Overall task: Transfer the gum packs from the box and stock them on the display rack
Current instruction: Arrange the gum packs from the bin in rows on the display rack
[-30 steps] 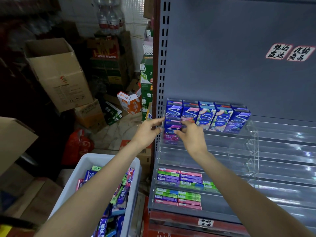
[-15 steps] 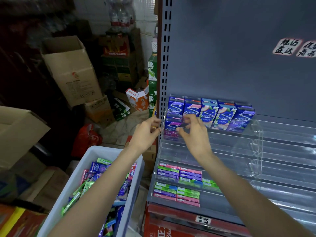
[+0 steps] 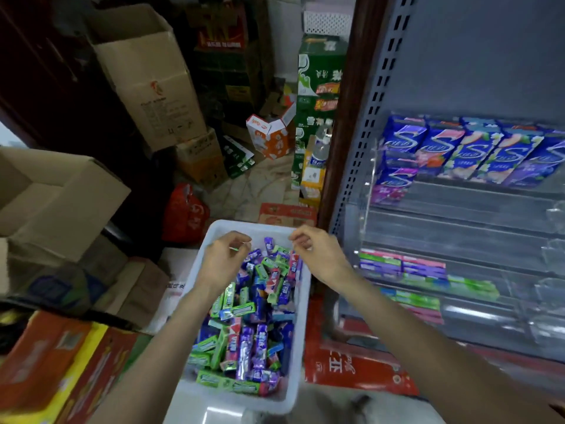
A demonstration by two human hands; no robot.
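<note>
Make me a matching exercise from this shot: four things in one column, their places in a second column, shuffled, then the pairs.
1. white bin
2. blue gum boxes
3. flat gum packs
4. red bag

A. rack, upper tier
B. floor, left of the bin's far end
C. under both hands
D. rack, lower tiers

Pairs: 1-C, 2-A, 3-D, 4-B

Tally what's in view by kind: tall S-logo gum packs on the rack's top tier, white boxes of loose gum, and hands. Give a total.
tall S-logo packs: 6 (5 in the back row, 1 in front at the left)
white box: 1
hands: 2 (left hand, right hand)
Total: 9
</note>
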